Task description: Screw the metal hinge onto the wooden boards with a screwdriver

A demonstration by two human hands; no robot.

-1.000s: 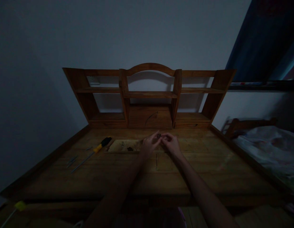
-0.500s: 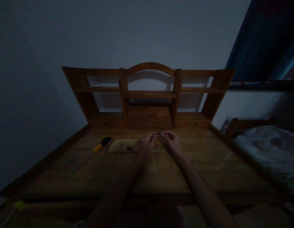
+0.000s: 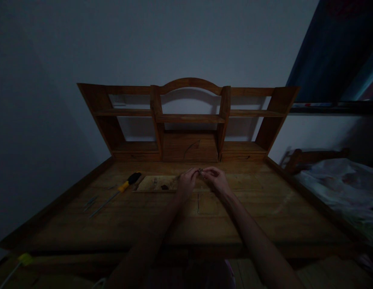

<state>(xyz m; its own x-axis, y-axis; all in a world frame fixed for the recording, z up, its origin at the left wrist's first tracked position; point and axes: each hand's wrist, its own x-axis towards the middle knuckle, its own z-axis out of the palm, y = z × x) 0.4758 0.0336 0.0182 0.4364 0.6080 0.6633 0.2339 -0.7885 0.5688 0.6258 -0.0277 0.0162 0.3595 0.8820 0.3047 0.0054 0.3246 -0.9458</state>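
The left hand [image 3: 187,180] and right hand [image 3: 218,180] meet over the worktop [image 3: 174,233], each grip closed at the fingertips on one small object [image 3: 200,171]. Fingers cover part of it, and dim light hides its shape and material. The forearms run out of view at the bottom.

Below the grip, a thin rod [image 3: 198,204] lies on the worktop. To the left of the grip is a pale strip [image 3: 148,183] bearing a dark fragment [image 3: 164,187]; the left hand hides part of the strip. Farther left lie a screwdriver [image 3: 124,186] with a black and yellow handle and some slim metal pieces [image 3: 90,202], too blurred to count.

Well to the right of the grip, a whitish plastic bag [image 3: 339,180] is cut off by the picture edge; its contents cannot be made out. Beyond the grip stands a wooden shelf unit [image 3: 190,119] with open compartments and low drawers. At the lower left, a yellow-ended item [image 3: 25,259] is partly cut off.
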